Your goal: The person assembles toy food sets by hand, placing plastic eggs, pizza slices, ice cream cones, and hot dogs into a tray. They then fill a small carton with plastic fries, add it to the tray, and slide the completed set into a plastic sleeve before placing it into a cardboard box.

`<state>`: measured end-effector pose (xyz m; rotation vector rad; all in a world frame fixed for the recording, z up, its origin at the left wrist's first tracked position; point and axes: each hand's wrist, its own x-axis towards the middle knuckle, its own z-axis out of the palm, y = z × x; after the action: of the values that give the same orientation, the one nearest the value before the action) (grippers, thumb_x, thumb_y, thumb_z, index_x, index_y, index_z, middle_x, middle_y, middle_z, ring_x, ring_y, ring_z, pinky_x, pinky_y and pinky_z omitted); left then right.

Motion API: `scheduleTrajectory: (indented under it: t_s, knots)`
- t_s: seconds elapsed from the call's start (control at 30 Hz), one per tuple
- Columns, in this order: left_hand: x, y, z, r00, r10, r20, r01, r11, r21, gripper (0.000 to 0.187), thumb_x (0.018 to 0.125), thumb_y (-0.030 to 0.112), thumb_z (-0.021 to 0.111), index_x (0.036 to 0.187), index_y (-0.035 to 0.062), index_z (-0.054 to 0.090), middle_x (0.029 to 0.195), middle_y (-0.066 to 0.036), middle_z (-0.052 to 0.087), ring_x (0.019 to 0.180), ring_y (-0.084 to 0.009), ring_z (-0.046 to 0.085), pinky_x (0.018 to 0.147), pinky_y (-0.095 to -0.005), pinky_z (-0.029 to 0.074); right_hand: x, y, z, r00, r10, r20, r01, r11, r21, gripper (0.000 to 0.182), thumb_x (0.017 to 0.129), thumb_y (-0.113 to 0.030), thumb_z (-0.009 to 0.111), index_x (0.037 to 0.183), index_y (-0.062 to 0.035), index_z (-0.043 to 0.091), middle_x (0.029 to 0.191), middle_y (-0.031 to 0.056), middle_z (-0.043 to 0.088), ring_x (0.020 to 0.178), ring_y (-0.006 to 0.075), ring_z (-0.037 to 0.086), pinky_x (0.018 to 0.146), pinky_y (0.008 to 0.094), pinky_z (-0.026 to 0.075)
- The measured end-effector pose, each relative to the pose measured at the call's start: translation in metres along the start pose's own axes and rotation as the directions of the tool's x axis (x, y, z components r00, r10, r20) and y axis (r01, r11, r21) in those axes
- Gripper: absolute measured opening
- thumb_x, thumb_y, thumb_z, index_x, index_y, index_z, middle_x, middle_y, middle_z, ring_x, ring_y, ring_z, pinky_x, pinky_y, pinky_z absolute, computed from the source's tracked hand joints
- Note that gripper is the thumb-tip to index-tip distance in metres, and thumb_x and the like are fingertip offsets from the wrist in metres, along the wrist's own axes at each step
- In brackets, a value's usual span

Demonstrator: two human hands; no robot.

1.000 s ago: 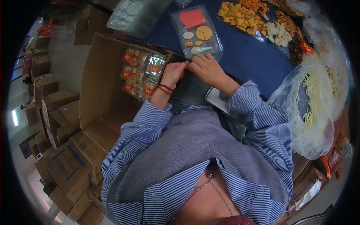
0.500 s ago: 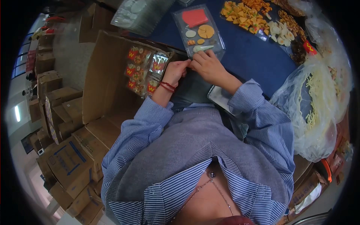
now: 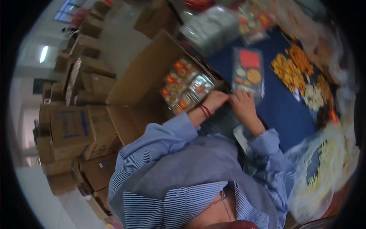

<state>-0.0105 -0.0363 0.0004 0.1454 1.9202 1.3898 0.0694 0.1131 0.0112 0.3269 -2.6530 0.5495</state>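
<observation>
At the near end of a clear plastic pack (image 3: 257,57), my left hand (image 3: 215,100) and my right hand (image 3: 243,105) meet with fingertips together. Both are closed on something too small and blurred to name. A red cord is round my left wrist. Inside the pack lie a red piece (image 3: 249,58), a round orange piece (image 3: 253,76) and several smaller pieces. The pack rests on the blue table surface (image 3: 280,114). Left of my hands, an open cardboard box (image 3: 143,72) holds filled packs (image 3: 179,82) with red and yellow labels.
Stacked clear trays (image 3: 211,28) stand behind the box. Piles of small yellow pieces (image 3: 288,70) and white pieces (image 3: 313,97) lie on the right. A plastic bag (image 3: 320,171) with pale strands is at the near right. Cardboard boxes (image 3: 68,124) are stacked on the left.
The camera view has turned, so the scene sits lower and further right and is blurred. My hands still meet beside the pack, and the pack keeps its place on the table.
</observation>
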Motion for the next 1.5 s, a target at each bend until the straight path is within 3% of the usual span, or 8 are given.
scheduleTrajectory:
  t_s: [0.3,0.43,0.57,0.6,0.67,0.8,1.1,1.5]
  knots:
    - [0.008,0.006,0.001,1.000,0.000,0.013,0.001,0.996,-0.084,0.023,0.083,0.023,0.064,0.076,0.0023,0.071,0.060,-0.001,0.061,0.045,-0.0074,0.045,0.043,-0.0229,0.034,-0.002,0.005,-0.029,0.956,0.131,-0.261,0.000,0.894,0.449,0.006,0.088,-0.007,0.054,0.092,-0.0049,0.050,0.090,0.0103,0.054,0.091,0.0293,0.053,0.081,0.0400,0.038]
    - [0.006,0.007,0.004,1.000,-0.019,0.022,0.020,0.998,-0.053,0.023,0.085,0.023,0.063,0.078,0.0023,0.071,0.063,-0.001,0.062,0.048,-0.0070,0.046,0.043,-0.0227,0.034,-0.020,0.016,-0.068,0.589,0.806,-0.049,0.102,-0.014,0.995,0.014,0.103,-0.016,0.039,0.092,-0.0077,0.043,0.071,0.0025,0.043,0.063,0.0130,0.044,0.063,0.0266,0.037]
    - [0.005,0.001,0.007,0.992,0.114,0.047,-0.112,0.992,-0.055,0.026,0.085,0.026,0.064,0.078,0.0024,0.070,0.062,-0.002,0.060,0.051,-0.0096,0.049,0.048,-0.0245,0.038,-0.132,0.035,-0.171,0.634,0.728,-0.260,0.441,-0.065,0.895,0.018,0.103,-0.013,0.035,0.086,-0.0070,0.040,0.066,-0.0026,0.027,0.055,0.0078,0.022,0.051,0.0244,0.024]
    - [0.001,0.000,0.006,0.982,0.170,0.078,-0.167,0.985,-0.044,0.026,0.084,0.026,0.065,0.076,0.0026,0.069,0.060,-0.004,0.058,0.051,-0.0136,0.052,0.049,-0.0279,0.041,-0.154,-0.010,-0.203,0.055,0.998,-0.031,0.204,0.019,0.979,0.012,0.102,-0.009,0.036,0.096,-0.0043,0.045,0.064,-0.0041,0.030,0.055,0.0052,0.026,0.050,0.0213,0.027]
    - [0.000,-0.005,0.003,0.900,0.436,0.004,-0.431,0.888,0.161,0.022,0.085,0.023,0.062,0.080,0.0020,0.067,0.067,-0.007,0.059,0.058,-0.0192,0.055,0.055,-0.0319,0.044,-0.265,-0.031,-0.212,0.804,0.577,0.142,-0.257,0.122,0.959,0.032,0.096,-0.022,0.053,0.120,-0.0013,0.052,0.059,-0.0036,0.038,0.052,0.0059,0.039,0.048,0.0231,0.033]
    - [-0.024,0.010,0.003,0.549,0.813,0.196,-0.695,0.314,0.647,0.020,0.081,0.007,0.055,0.101,0.0045,0.057,0.095,-0.016,0.055,0.085,-0.0333,0.058,0.071,-0.0416,0.047,-0.336,-0.149,-0.178,0.176,0.774,0.608,-0.515,0.599,-0.613,0.038,0.068,-0.022,0.073,0.096,-0.0001,0.061,0.070,0.0135,0.061,0.069,0.0280,0.061,0.062,0.0368,0.048]
    - [0.002,0.008,0.016,0.277,0.872,0.403,-0.742,-0.072,0.666,0.031,0.077,0.004,0.064,0.108,0.0081,0.065,0.106,-0.006,0.061,0.081,-0.0247,0.059,0.069,-0.0348,0.048,-0.074,-0.025,-0.081,0.911,0.384,-0.148,-0.394,0.918,-0.046,0.052,0.071,-0.009,0.068,0.122,-0.0062,0.056,0.120,0.0160,0.055,0.120,0.0335,0.048,0.103,0.0487,0.036]
    - [0.000,0.019,0.005,0.247,0.953,0.176,-0.849,0.125,0.513,0.013,0.078,0.002,0.067,0.091,0.0026,0.068,0.087,-0.007,0.066,0.072,-0.0244,0.062,0.063,-0.0316,0.051,-0.041,0.022,-0.030,0.674,0.622,-0.399,-0.547,0.783,0.297,0.010,0.076,-0.003,0.067,0.085,-0.0057,0.066,0.088,0.0047,0.058,0.086,0.0210,0.057,0.074,0.0325,0.045]
